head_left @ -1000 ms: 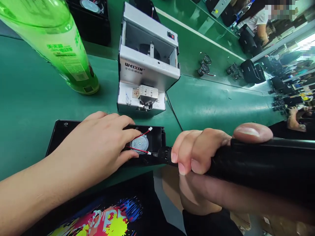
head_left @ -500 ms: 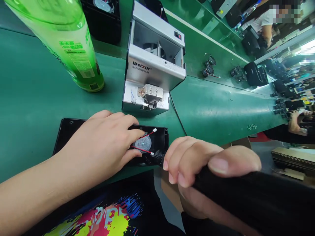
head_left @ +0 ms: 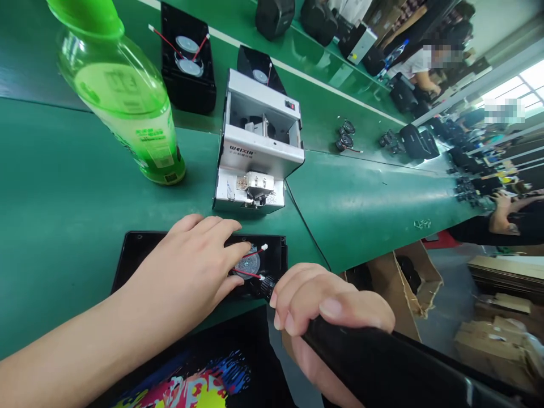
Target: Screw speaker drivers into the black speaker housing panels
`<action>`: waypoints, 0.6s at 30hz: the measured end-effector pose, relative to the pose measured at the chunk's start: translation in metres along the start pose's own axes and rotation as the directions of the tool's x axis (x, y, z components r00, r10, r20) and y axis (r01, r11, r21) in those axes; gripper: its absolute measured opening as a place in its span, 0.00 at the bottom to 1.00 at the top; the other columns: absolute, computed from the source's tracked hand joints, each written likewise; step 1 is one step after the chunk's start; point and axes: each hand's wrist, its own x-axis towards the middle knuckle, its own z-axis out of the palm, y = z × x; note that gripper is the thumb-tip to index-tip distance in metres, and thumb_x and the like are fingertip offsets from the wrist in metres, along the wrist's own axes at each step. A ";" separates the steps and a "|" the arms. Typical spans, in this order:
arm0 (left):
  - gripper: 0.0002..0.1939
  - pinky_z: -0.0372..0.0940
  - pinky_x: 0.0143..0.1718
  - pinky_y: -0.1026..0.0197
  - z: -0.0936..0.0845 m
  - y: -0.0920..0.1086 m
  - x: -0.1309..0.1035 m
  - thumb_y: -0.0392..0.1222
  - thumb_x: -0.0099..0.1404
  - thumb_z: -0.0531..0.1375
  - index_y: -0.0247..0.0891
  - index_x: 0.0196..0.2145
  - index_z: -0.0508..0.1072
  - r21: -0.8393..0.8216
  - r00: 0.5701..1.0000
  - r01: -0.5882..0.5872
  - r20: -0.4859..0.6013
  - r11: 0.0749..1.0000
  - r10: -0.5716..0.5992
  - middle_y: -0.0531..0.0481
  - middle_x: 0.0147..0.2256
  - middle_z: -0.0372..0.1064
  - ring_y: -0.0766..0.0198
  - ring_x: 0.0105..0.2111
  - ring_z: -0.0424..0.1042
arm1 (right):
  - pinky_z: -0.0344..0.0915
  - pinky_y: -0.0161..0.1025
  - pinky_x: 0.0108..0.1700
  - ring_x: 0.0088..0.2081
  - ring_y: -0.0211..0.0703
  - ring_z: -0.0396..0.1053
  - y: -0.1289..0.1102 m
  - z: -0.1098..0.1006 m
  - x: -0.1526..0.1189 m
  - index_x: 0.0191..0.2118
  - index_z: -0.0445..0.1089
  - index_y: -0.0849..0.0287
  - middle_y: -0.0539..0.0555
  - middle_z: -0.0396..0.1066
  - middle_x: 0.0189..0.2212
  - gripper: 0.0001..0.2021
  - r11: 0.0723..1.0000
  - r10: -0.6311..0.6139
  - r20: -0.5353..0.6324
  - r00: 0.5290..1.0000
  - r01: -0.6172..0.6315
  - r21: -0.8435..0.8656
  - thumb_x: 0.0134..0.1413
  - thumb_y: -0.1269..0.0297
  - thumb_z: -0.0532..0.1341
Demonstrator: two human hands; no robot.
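Observation:
A black speaker casing [head_left: 148, 249] lies open side up near the bench's front edge. Inside it is a round grey speaker magnet [head_left: 250, 265], with red-and-black wires ending in white plugs [head_left: 264, 247]. My left hand [head_left: 204, 255] lies over the casing and holds it, thumb and forefinger either side of the magnet. In my right hand [head_left: 327, 306] is a black electric screwdriver [head_left: 361, 351], fingers wrapped round its body. Its ribbed nose points down into the casing's right end, beside the magnet. The bit's tip is hidden.
Behind the casing stands a silver screw feeder [head_left: 259, 147], with a green bottle [head_left: 140, 113] to its left. Further casings [head_left: 187, 68] and loose speakers [head_left: 346, 136] lie beyond. A cable [head_left: 308, 226] runs across the bench. Cardboard boxes [head_left: 395, 289] stand at right; other people work further off.
The view has shifted, showing more of the bench's far side and the boxes. Both hands keep their places at the casing, the screwdriver's nose still at its right end.

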 end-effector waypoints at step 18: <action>0.28 0.71 0.69 0.43 0.008 0.055 -0.049 0.39 0.93 0.51 0.39 0.59 0.94 0.050 0.983 -0.024 -0.179 0.998 0.032 0.43 0.63 0.94 0.49 0.62 0.86 | 0.63 0.51 0.19 0.16 0.47 0.67 -0.006 0.034 0.180 0.41 0.78 0.43 0.45 0.69 0.19 0.48 1.000 -0.010 -0.169 0.986 0.009 -0.006 0.57 -0.03 0.60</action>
